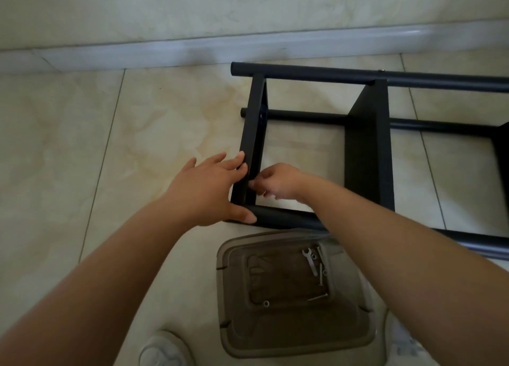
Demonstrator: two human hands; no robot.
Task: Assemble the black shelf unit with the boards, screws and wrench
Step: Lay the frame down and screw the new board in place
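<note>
The black shelf unit (369,150) lies on its side on the tiled floor, its round tubes running left to right. My left hand (209,189) rests against the outer face of the end board (252,134), fingers spread and thumb on the near tube (281,218). My right hand (275,182) sits inside the frame with curled fingers pinching something small at the board's inner face; what it is stays hidden. A silver wrench (309,261) and several screws (319,296) lie in a translucent tray (237,335) below the frame.
The wall and grey baseboard (165,51) run across the top. Pale floor tiles spread to the left of the shelf. A light shoe (162,350) shows at the bottom edge beside the tray.
</note>
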